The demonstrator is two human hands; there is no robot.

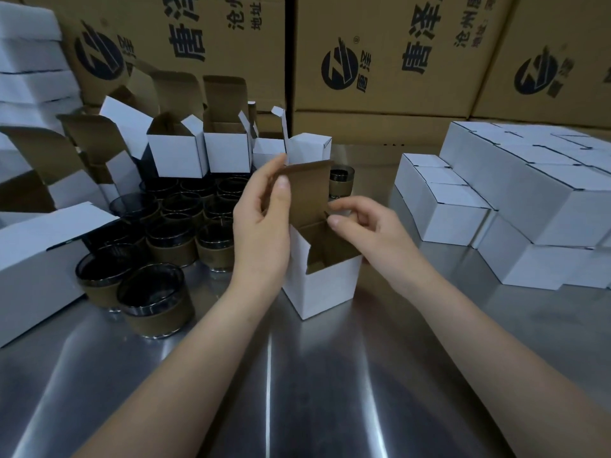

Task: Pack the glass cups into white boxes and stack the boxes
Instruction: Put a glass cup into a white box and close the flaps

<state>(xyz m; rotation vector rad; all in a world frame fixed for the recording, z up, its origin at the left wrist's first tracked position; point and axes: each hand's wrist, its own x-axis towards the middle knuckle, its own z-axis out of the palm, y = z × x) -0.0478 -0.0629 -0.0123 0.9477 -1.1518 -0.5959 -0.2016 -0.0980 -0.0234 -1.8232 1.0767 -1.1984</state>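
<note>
A small white box (322,285) stands open on the steel table in front of me, its brown lid flap (309,193) raised. My left hand (261,226) grips the box's left side, with its thumb on the lid flap. My right hand (367,226) pinches the small side flap at the box's right edge. I cannot see into the bottom of the box. Several dark glass cups with brown sleeves (155,302) crowd the table to the left. One more cup (341,183) stands just behind the box.
Several open white boxes (178,157) stand behind the cups at the left. Closed white boxes (529,193) are stacked at the right. A long white box (36,269) lies at the left edge. Big brown cartons (380,61) wall off the back.
</note>
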